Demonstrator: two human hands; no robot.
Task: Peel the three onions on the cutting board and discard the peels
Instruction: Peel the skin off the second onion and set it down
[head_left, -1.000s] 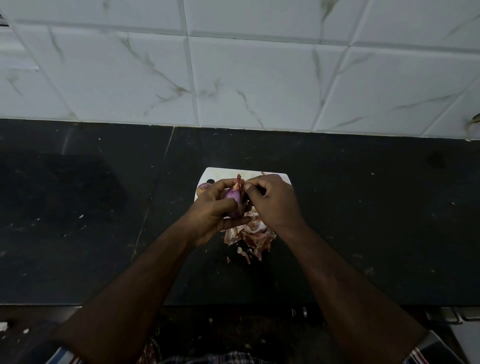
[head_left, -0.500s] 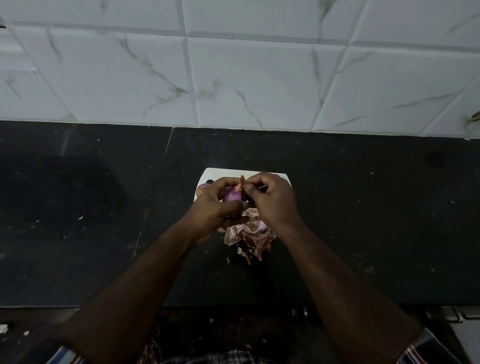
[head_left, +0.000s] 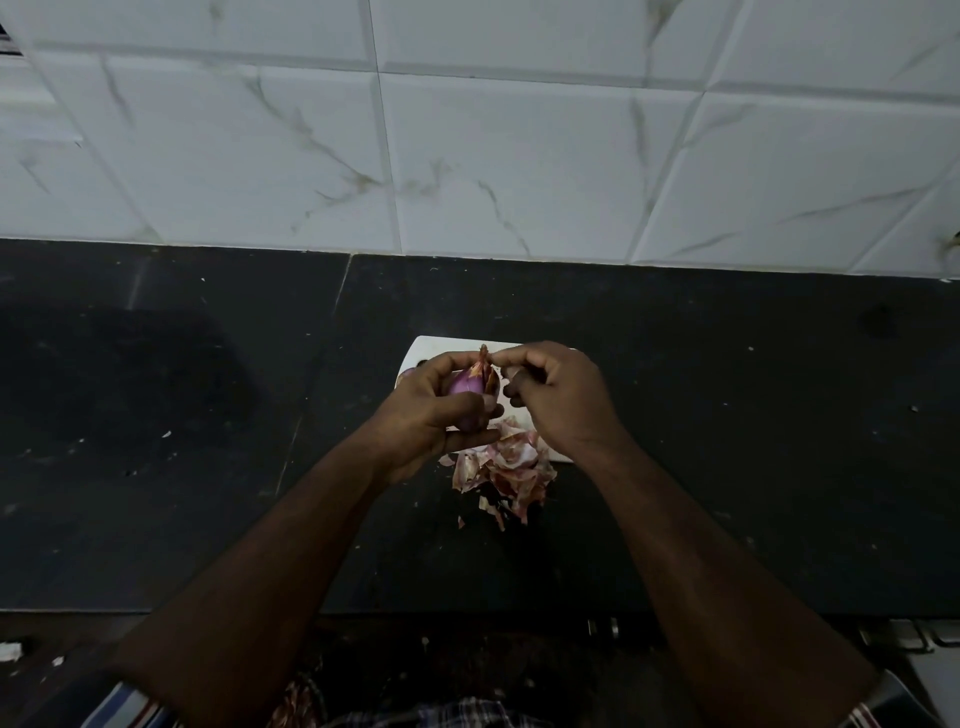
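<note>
Both your hands work above the cutting board (head_left: 441, 347): left hand (head_left: 431, 415) clamped around the onion (head_left: 467, 387), right hand (head_left: 558, 397) pinching its peel tip (head_left: 484, 356).

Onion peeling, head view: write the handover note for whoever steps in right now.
Left hand grips a purple onion above the white cutting board.
Right hand pinches a strip of dry skin at the onion's tip.
Peel pile lies on the board's near edge and spills onto the black counter.
Another onion peeks out behind the left hand; a third is not visible.
Done: this onion is partly bared.
Left: finish peeling, check the others, discard the peels.
</note>
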